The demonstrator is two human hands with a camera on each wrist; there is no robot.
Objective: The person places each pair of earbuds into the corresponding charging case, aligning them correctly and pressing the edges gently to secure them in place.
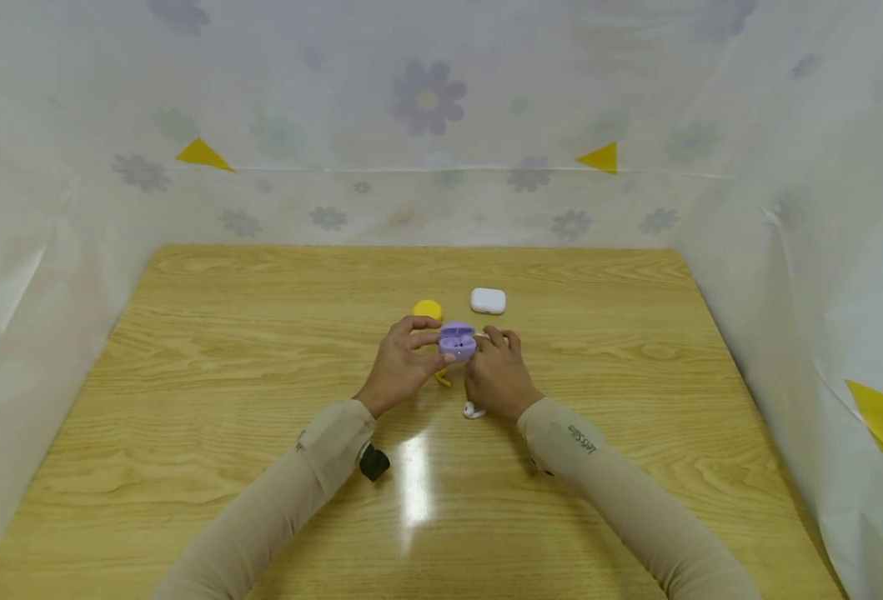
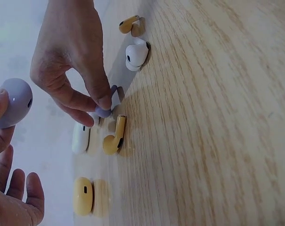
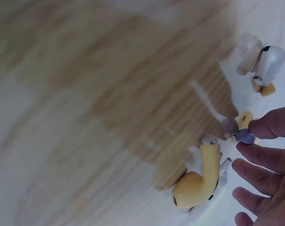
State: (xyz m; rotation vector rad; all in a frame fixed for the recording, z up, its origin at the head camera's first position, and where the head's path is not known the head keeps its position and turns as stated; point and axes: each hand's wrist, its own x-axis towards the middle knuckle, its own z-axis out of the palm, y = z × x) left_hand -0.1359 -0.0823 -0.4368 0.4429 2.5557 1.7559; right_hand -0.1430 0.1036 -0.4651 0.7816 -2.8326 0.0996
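Observation:
In the head view my left hand [image 1: 403, 362] grips a purple earbud case [image 1: 457, 343] by its side, its lid raised. The case is held above the table. Close to its right, my right hand [image 1: 499, 375] reaches down to the tabletop. Between thumb and index finger it pinches a small purple earbud [image 3: 246, 136], partly covered by the fingertips. A yellow earbud [image 2: 115, 141] lies beside those fingers. Nearer my body lie a white earbud [image 2: 136, 54] and another yellow earbud [image 2: 128, 24].
Behind the hands, a round yellow case [image 1: 428, 311] and a white case [image 1: 489, 301] rest on the wooden table [image 1: 261, 333], both with lids down. Another white earbud is partly hidden near the right fingers. Patterned sheeting [image 1: 426, 200] encloses the back and sides.

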